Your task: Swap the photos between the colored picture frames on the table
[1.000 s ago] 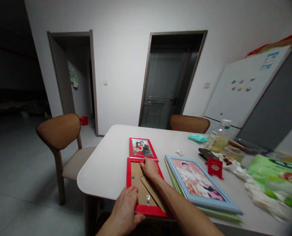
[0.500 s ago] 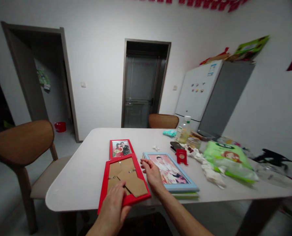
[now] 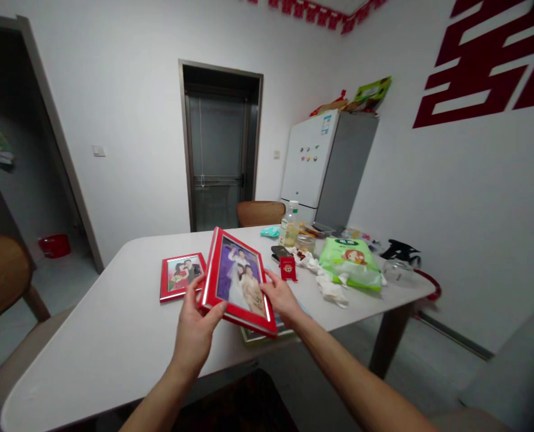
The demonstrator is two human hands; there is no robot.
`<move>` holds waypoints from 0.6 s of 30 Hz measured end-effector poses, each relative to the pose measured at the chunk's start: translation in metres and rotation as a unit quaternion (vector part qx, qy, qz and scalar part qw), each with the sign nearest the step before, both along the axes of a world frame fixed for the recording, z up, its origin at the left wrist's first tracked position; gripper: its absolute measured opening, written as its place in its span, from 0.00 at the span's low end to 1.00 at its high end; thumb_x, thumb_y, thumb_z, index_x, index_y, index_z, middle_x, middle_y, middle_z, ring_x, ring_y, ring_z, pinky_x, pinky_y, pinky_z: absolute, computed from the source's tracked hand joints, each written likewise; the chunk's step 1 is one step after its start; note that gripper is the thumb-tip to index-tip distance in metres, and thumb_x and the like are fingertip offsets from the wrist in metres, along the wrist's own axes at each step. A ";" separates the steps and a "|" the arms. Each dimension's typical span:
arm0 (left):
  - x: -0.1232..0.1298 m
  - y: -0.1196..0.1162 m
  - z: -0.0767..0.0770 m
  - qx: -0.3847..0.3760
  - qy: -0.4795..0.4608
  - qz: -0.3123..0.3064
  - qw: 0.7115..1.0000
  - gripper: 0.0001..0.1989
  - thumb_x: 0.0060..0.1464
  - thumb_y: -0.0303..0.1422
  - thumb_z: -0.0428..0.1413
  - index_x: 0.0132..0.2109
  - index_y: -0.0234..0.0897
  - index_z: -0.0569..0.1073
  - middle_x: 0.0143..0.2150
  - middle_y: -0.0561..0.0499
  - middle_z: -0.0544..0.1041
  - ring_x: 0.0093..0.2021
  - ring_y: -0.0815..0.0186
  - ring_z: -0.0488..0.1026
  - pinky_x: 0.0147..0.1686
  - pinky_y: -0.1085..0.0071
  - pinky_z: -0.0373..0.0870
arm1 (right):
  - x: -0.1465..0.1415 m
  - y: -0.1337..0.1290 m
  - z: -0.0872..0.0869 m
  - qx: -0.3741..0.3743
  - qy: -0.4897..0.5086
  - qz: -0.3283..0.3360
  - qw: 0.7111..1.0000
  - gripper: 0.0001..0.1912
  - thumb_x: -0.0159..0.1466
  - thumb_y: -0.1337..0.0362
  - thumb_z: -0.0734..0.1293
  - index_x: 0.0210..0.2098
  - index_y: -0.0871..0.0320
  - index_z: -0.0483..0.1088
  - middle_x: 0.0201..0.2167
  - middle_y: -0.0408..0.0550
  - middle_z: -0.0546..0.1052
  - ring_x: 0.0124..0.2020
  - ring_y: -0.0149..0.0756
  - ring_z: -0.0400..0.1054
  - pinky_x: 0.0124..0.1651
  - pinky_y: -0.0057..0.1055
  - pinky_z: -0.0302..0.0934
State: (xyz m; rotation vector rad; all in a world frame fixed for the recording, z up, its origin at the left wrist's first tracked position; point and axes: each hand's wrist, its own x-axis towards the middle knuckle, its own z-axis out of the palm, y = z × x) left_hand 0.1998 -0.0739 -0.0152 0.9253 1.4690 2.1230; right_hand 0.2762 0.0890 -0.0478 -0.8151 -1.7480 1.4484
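In the head view, holds up a red picture frame [image 3: 244, 312], tilted, above the near part of the white table [image 3: 127, 324], with the photo side showing. Clamps the frame's left edge in the left hand [image 3: 197, 315], with the thumb on the front, and grips the right edge in the right hand [image 3: 280, 294]. Contains, inside the frame, a photo of figures in pale clothes on purple. Lies flat to the left with a photo of 2 people inside: see the smaller red frame [image 3: 164, 287]. Note under the held frame, mostly hidden, a green-edged frame [image 3: 254, 337]. Farther back, find a capped clear bottle [image 3: 289, 228] standing upright with yellowish liquid in it, and just beside it a clear tub [image 3: 306, 243], too small to read inside. Toward the right, see a plump green pack [image 3: 352, 264] and, near the table's end, a clear bowl [image 3: 401, 273]. Among these, spot a small red stand [image 3: 288, 269], crumpled white tissue [image 3: 332, 291] and a turquoise packet [image 3: 270, 231]. Around the table, count 2 wooden chairs [image 3: 261, 213]; beyond, see a white refrigerator [image 3: 309, 162] with magnets, a framed glass door [image 3: 219, 144], a red bucket [image 3: 54, 246] on the floor and a large red wall character [image 3: 483, 78].
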 end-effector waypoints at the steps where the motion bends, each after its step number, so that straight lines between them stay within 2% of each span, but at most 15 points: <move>1: 0.000 0.010 -0.008 -0.016 -0.009 -0.034 0.999 0.33 0.39 0.35 0.57 0.52 0.36 0.53 0.44 0.46 0.71 0.41 0.60 0.71 0.40 0.65 0.69 | 0.007 0.022 0.002 0.052 -0.074 -0.015 0.996 0.27 0.52 0.69 0.58 0.52 0.62 0.56 0.24 0.43 0.74 0.23 0.30 0.67 0.27 0.26 0.61; 3: 0.004 0.029 -0.028 -0.036 -0.015 -0.075 0.996 0.34 0.39 0.36 0.57 0.53 0.33 0.53 0.44 0.43 0.71 0.42 0.60 0.71 0.41 0.65 0.68 | 0.019 0.057 0.003 0.079 -0.109 -0.022 0.991 0.26 0.52 0.71 0.58 0.52 0.63 0.57 0.27 0.45 0.75 0.25 0.30 0.67 0.28 0.26 0.61; 5: 0.010 0.044 -0.051 -0.073 0.017 -0.082 0.994 0.31 0.42 0.36 0.55 0.52 0.32 0.54 0.45 0.41 0.71 0.44 0.60 0.70 0.42 0.65 0.67 | 0.027 0.079 0.001 0.098 -0.136 -0.027 0.986 0.24 0.51 0.72 0.60 0.48 0.64 0.62 0.30 0.47 0.75 0.28 0.31 0.68 0.31 0.26 0.61; 7: 0.017 0.053 -0.070 -0.132 0.083 -0.058 0.986 0.27 0.45 0.37 0.53 0.52 0.32 0.56 0.45 0.41 0.71 0.46 0.59 0.68 0.43 0.65 0.66 | 0.032 0.090 -0.004 0.116 -0.165 -0.033 0.979 0.21 0.50 0.72 0.62 0.44 0.63 0.66 0.31 0.47 0.75 0.31 0.33 0.68 0.34 0.27 0.61; 9: 0.021 0.056 -0.081 -0.195 0.163 -0.019 0.967 0.25 0.48 0.37 0.51 0.52 0.33 0.57 0.46 0.41 0.70 0.47 0.58 0.67 0.43 0.64 0.65 | 0.035 0.096 -0.011 0.130 -0.195 -0.040 0.971 0.19 0.49 0.71 0.64 0.42 0.61 0.68 0.31 0.46 0.76 0.32 0.33 0.67 0.36 0.28 0.60; 11: 0.022 0.056 -0.085 -0.249 0.232 0.007 0.940 0.24 0.49 0.37 0.50 0.53 0.35 0.56 0.47 0.42 0.69 0.47 0.58 0.68 0.43 0.63 0.65 | 0.035 0.099 -0.016 0.140 -0.219 -0.050 0.964 0.18 0.50 0.70 0.65 0.42 0.61 0.68 0.30 0.45 0.75 0.33 0.34 0.67 0.38 0.29 0.59; 14: 0.018 0.056 -0.084 -0.310 0.321 0.016 0.895 0.27 0.48 0.36 0.51 0.55 0.37 0.53 0.50 0.43 0.67 0.47 0.57 0.67 0.43 0.63 0.65 | 0.036 0.101 -0.020 0.151 -0.249 -0.068 0.954 0.16 0.51 0.67 0.66 0.40 0.61 0.69 0.34 0.47 0.74 0.38 0.35 0.66 0.42 0.30 0.58; 18: 0.016 0.060 -0.084 -0.345 0.405 0.026 0.846 0.30 0.47 0.33 0.52 0.56 0.37 0.50 0.53 0.43 0.64 0.49 0.56 0.65 0.44 0.64 0.64 | 0.042 0.094 -0.021 0.165 -0.273 -0.079 0.944 0.15 0.58 0.61 0.60 0.43 0.61 0.63 0.42 0.48 0.68 0.40 0.35 0.64 0.42 0.36 0.60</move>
